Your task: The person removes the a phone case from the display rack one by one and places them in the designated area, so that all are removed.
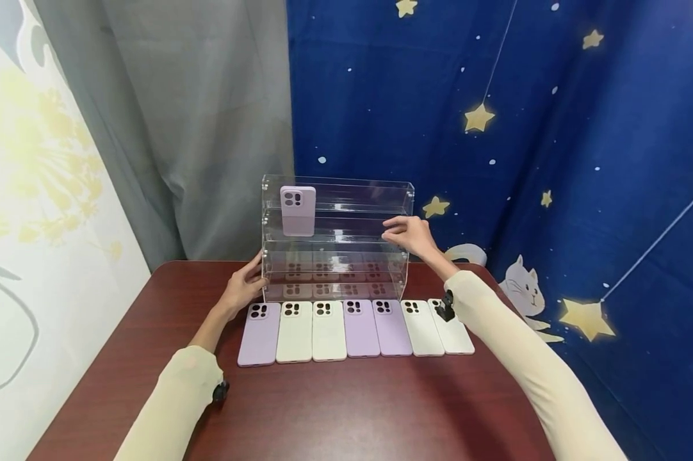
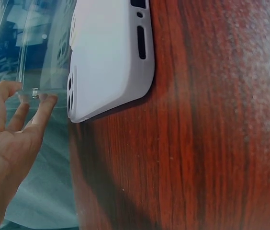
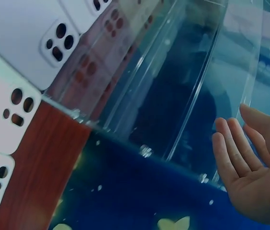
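A clear acrylic tiered display rack [image 1: 365,260] stands on the table. One light purple phone case [image 1: 298,203] leans upright in its upper left part. My left hand [image 1: 244,288] is at the rack's left side, and in the left wrist view its extended fingertips [image 2: 50,99] touch the clear side panel. By the upper right end of the rack is my right hand [image 1: 411,234], its fingers loosely extended and nothing in them. A row of purple cases [image 1: 258,339] and white cases [image 1: 294,338] lies flat before the rack, camera cutouts toward it.
The dark red wooden table [image 1: 323,410] carries the rack near its back edge. Behind hang a grey curtain [image 1: 220,128] and a blue curtain [image 1: 375,83] with stars. A pale patterned panel [image 1: 29,192] is on the left.
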Available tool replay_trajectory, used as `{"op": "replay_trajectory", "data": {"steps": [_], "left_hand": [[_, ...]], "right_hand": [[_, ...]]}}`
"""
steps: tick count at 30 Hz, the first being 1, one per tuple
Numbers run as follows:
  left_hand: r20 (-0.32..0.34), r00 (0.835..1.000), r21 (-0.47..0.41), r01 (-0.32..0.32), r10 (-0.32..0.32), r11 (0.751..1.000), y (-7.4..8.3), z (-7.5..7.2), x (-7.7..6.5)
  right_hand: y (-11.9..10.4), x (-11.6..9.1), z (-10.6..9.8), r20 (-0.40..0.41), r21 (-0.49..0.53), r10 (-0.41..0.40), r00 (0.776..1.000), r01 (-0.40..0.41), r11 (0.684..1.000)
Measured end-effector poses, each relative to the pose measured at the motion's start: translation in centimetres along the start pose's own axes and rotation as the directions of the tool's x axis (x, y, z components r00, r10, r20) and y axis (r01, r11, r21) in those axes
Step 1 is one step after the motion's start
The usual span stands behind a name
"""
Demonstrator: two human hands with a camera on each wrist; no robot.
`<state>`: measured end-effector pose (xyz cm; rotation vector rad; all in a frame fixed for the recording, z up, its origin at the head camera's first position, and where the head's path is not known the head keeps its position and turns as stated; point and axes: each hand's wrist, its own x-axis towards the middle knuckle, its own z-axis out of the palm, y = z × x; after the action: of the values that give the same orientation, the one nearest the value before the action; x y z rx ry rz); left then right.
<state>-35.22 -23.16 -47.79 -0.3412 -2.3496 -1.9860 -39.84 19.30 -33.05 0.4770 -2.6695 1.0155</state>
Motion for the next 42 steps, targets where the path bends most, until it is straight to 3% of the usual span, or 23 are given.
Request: {"op": "replay_trajectory", "data": {"steps": [12, 23, 42], "left_hand": [[-0.010, 1.000, 0.020, -0.003, 0.004, 1.000, 0.0, 0.1, 0.0], [0.009, 1.000, -0.017, -0.005, 0.005, 1.000, 0.1, -0.1, -0.3], [-0.011, 1.000, 0.005, 0.005, -0.005, 1.000, 0.3, -0.1, -0.1]], "right_hand": [[-2.7, 1.6, 1.5, -0.009, 0.016, -0.063, 0.998, 0.064, 0.998], [-5.2, 2.8, 3.2, -0.029, 0.040, -0.147, 0.989, 0.148, 0.988], [-10.1, 5.8, 7.2, -0.049, 0.168, -0.163, 0.985, 0.169, 0.971]]}}
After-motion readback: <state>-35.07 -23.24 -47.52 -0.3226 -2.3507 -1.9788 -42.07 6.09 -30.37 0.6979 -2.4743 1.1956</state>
